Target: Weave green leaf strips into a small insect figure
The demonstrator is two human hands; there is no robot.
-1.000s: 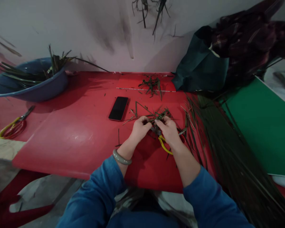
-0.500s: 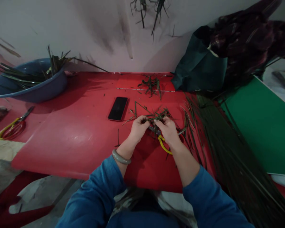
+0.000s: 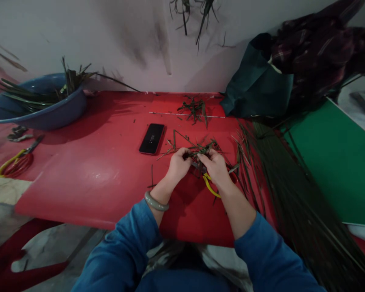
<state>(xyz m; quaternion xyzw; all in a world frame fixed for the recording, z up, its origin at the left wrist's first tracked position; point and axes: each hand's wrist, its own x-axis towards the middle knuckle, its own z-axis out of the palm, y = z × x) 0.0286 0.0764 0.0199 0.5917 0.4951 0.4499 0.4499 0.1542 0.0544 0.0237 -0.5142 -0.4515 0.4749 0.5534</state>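
Fingers of your left hand [image 3: 179,165] are curled in and pinched on a small bundle of green leaf strips [image 3: 197,152], and your right hand [image 3: 216,168] is closed on the same bundle from the other side, knuckles up, the two hands almost touching. Taking the phone [image 3: 152,138] as your landmark: the bundle sits just to its right, held slightly above the red table [image 3: 88,170], with loose thin strips splayed out around it. The phone is a flat black slab lying face up; faint marks glow on its screen, but they are too small to read. Just below your right hand, further right of the phone, yellow-handled scissors [image 3: 211,187] lie on the table, partly hidden by your wrist. A smooth pale green bangle [image 3: 155,202] rings your left wrist, and both sleeves are blue cloth. Well to the right of the phone a long sheaf of dark, narrow leaves [image 3: 295,194] runs down the table edge beside a flat green board [image 3: 337,162]. Behind the phone lies a small heap of clippings [image 3: 194,108]. Far left of the phone stands a round blue basin [image 3: 39,111] holding more leaves, with a second pair of scissors [image 3: 16,161], yellow and red handled, in front of it.
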